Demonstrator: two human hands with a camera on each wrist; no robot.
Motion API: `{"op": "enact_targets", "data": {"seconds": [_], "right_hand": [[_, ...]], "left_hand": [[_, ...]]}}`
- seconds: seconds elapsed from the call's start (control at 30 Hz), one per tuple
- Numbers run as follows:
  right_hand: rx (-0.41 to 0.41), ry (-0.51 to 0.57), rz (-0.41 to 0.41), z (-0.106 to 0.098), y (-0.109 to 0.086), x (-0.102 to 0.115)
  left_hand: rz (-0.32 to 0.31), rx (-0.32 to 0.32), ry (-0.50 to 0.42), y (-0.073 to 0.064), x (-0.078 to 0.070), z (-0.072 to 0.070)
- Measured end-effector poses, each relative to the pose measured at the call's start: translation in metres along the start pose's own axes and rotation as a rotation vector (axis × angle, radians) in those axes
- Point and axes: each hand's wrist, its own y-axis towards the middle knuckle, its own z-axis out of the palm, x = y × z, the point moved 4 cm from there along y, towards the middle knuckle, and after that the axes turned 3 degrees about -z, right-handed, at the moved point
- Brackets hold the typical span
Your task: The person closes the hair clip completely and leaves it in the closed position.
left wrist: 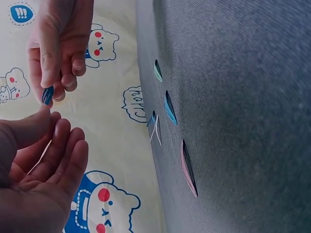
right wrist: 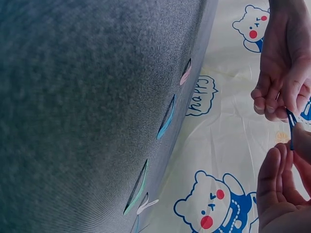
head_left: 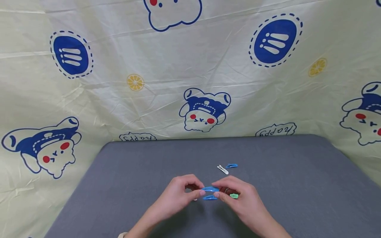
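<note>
Hands [head_left: 179, 194] [head_left: 243, 195] pinch blue clip [head_left: 210, 189] — table's far edge [head_left: 208, 139] well beyond.

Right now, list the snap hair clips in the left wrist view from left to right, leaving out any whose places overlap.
Held blue snap hair clip → green snap hair clip → second blue snap hair clip → pink snap hair clip.

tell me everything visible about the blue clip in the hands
The blue clip is slim and elongated, with narrow lengthwise strips and a shiny look, like plastic or coated metal. It is held above the gray table, roughly level in the head view, its ends pinched by the left hand and the right hand. Whether it is snapped shut is unclear.
</note>
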Motion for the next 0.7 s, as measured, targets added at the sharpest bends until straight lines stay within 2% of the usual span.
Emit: {"op": "enact_targets", "data": {"seconds": [0.1, 0.4, 0.57, 0.7], "right_hand": [[0.014, -0.021, -0.015, 0.001, 0.000, 0.000], [0.069, -0.049, 0.025, 0.004, 0.002, -0.001], [0.122, -0.026, 0.026, 0.011, 0.001, -0.002], [0.139, 0.024, -0.053, 0.018, -0.002, -0.002]], "left_hand": [[0.038, -0.011, 0.036, -0.001, -0.002, 0.000], [0.127, -0.013, 0.189, -0.004, -0.008, -0.009], [0.145, -0.034, 0.200, -0.010, -0.004, -0.012], [0.126, -0.019, 0.200, -0.015, 0.002, -0.014]]}}
